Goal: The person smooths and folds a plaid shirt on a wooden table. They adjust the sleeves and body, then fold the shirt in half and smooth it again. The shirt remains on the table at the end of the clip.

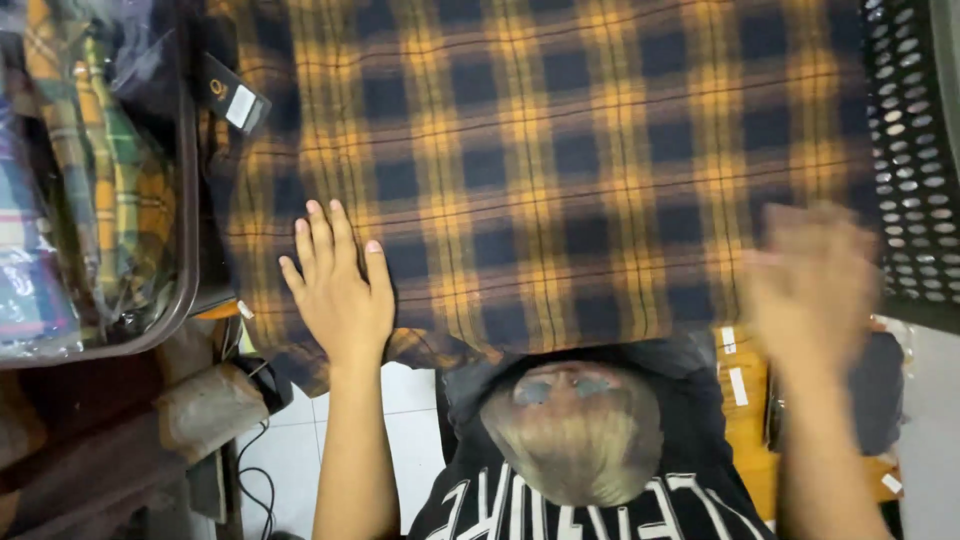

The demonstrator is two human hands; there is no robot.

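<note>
Black printed shirt [600, 490] nearest lens, plaid cloth [560, 170] spread flat ahead, long axis left-right, top edge cut off, left hand [340, 290] flat on it, fingers apart, right hand [810, 290] blurred, grip indeterminate, black perforated crate [915, 150] at right.

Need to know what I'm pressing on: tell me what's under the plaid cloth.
The plaid cloth covers its support completely, so the surface beneath is hidden. The left hand lies flat on it; the blurred right hand is over its right edge. A dark tag shows at its top-left corner.
</note>
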